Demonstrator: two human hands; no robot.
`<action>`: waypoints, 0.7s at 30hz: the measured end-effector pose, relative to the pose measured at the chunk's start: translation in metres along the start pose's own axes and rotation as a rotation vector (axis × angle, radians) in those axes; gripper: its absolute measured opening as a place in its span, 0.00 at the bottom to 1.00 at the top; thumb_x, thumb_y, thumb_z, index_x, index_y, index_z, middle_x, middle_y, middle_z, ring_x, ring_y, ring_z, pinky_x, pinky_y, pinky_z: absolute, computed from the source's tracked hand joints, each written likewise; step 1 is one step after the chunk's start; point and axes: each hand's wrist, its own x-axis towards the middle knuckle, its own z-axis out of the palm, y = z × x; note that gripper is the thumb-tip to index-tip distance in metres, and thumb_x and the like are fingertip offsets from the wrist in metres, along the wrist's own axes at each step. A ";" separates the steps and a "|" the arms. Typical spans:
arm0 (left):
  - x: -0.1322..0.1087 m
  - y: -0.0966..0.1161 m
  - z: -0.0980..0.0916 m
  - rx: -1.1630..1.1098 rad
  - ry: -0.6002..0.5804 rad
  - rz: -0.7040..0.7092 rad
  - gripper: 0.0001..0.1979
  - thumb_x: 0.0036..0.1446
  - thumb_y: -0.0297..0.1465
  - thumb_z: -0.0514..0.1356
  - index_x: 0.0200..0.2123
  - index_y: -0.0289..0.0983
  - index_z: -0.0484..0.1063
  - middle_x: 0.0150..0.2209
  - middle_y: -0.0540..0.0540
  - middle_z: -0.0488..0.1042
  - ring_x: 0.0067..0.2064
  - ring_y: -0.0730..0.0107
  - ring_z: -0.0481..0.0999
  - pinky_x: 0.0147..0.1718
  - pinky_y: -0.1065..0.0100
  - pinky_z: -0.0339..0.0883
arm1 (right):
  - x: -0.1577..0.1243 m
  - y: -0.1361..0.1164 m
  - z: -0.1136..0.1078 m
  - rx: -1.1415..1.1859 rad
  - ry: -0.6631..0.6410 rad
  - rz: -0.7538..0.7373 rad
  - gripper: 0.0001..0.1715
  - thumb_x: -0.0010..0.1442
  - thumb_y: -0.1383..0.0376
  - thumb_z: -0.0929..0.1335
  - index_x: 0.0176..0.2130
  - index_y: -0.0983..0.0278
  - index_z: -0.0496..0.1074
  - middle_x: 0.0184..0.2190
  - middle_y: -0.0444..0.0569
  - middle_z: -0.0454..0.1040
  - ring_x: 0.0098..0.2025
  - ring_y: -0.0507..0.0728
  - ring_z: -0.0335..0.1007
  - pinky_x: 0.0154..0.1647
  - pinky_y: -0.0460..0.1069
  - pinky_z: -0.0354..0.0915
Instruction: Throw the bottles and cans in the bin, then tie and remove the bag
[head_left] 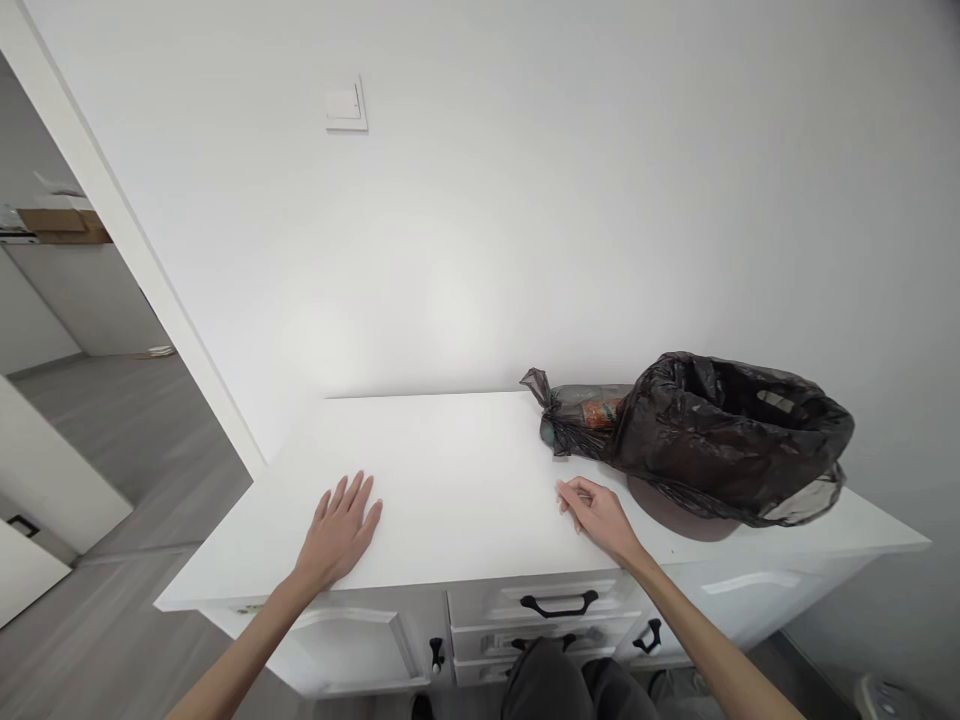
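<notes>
My left hand [337, 535] lies flat on the left part of the white cabinet top [450, 480], fingers stretched out and holding nothing. Over the same top, right of the middle, my right hand [596, 515] has its fingers curled and pinched together. Whatever they hold, if anything, is too small or hidden to name. Just beyond that hand is a knotted dark plastic bag [585, 415], with a bottle-like shape and an orange label showing through. It touches a brownish bin [686, 510] lined with a black trash bag [720, 460], whose mouth gapes upward.
Behind the cabinet rises a white wall with a light switch [346, 106]. Black handles [559, 604] stick out from the drawers and doors below. At the left, a doorway shows a grey wood floor [187, 430] and a cardboard box [64, 226]. My knees are close to the drawers.
</notes>
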 end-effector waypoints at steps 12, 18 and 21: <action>0.022 0.017 -0.008 0.044 -0.046 -0.047 0.37 0.72 0.50 0.40 0.75 0.36 0.54 0.77 0.43 0.49 0.78 0.50 0.46 0.74 0.45 0.44 | 0.001 -0.001 0.000 -0.022 0.019 0.020 0.31 0.65 0.39 0.66 0.29 0.62 0.71 0.26 0.47 0.76 0.20 0.51 0.64 0.25 0.48 0.62; 0.037 0.025 -0.009 0.052 -0.080 -0.105 0.36 0.72 0.48 0.40 0.75 0.35 0.53 0.77 0.44 0.48 0.78 0.51 0.45 0.74 0.46 0.42 | -0.001 -0.004 0.000 -0.041 0.023 0.017 0.30 0.65 0.40 0.67 0.29 0.62 0.71 0.26 0.48 0.77 0.20 0.52 0.65 0.26 0.48 0.62; 0.039 0.026 -0.010 0.059 -0.098 -0.116 0.37 0.72 0.48 0.39 0.76 0.35 0.52 0.77 0.45 0.46 0.78 0.51 0.43 0.75 0.46 0.39 | -0.002 -0.004 -0.001 -0.056 0.025 0.019 0.30 0.65 0.40 0.66 0.29 0.62 0.71 0.26 0.48 0.77 0.20 0.52 0.66 0.27 0.49 0.62</action>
